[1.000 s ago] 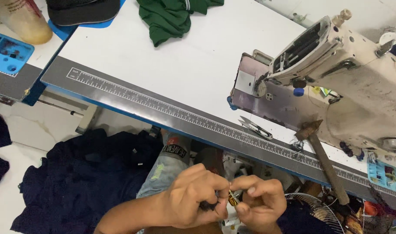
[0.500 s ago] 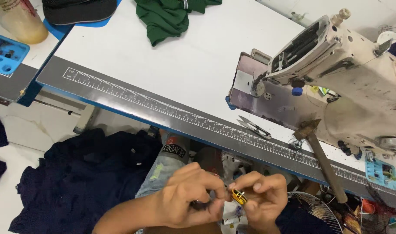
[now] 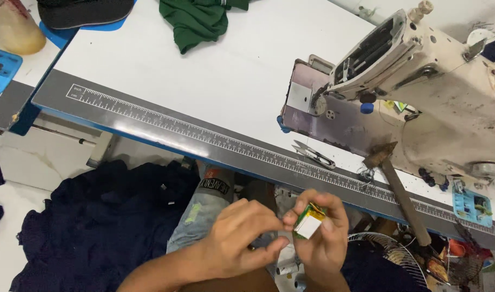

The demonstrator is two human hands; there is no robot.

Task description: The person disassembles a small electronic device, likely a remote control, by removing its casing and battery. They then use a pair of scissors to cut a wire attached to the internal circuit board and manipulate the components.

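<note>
**Small box pinched below the sewing table edge**

The white sewing table (image 3: 204, 81) has a smooth top and a grey printed ruler strip (image 3: 247, 148) along its near edge. Below that edge, the right hand (image 3: 320, 238) grips a small rectangular box (image 3: 308, 223), green and yellow with a white face, between thumb and curled fingers. The left hand (image 3: 242, 240) sits just beside it, fingers bent toward the box, touching or nearly touching it; whether it holds anything I cannot tell. On the table stand a worn cream sewing machine (image 3: 420, 92), metal thread snips (image 3: 314, 154) by the ruler and crumpled green fabric (image 3: 196, 19) at the far side. Dark navy cloth (image 3: 96, 227) is heaped under the table.
</note>
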